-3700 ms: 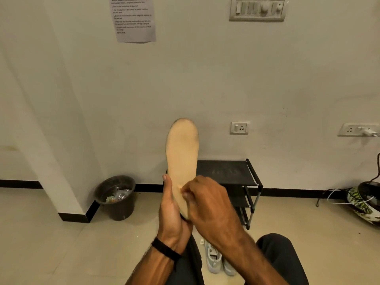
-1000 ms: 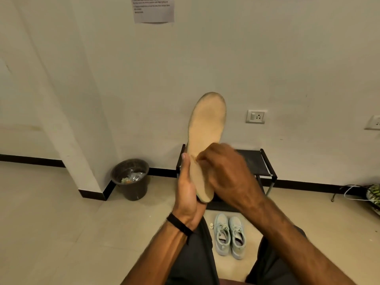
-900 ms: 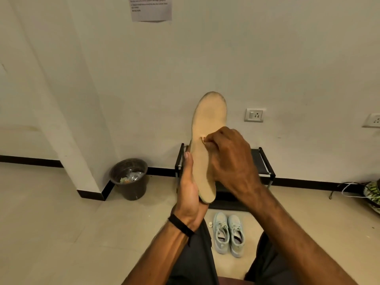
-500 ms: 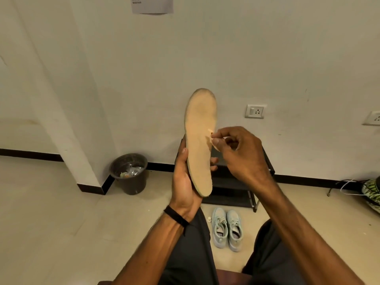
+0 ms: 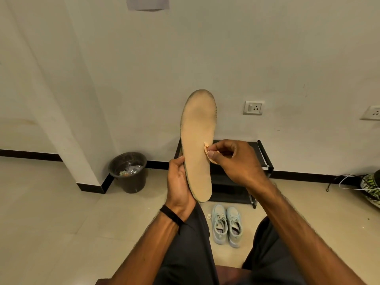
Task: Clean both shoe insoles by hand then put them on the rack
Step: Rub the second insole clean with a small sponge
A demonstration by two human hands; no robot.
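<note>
Left hand (image 5: 178, 182) grips the tan insole (image 5: 198, 145) at its heel, long axis upright, right hand (image 5: 232, 159) pinching a small wipe (image 5: 206, 148) shut against its right edge mid-length, shoe rack (image 5: 261, 153) directly behind, bin (image 5: 128, 171) holds scraps, sneakers (image 5: 227, 225) on floor.
</note>
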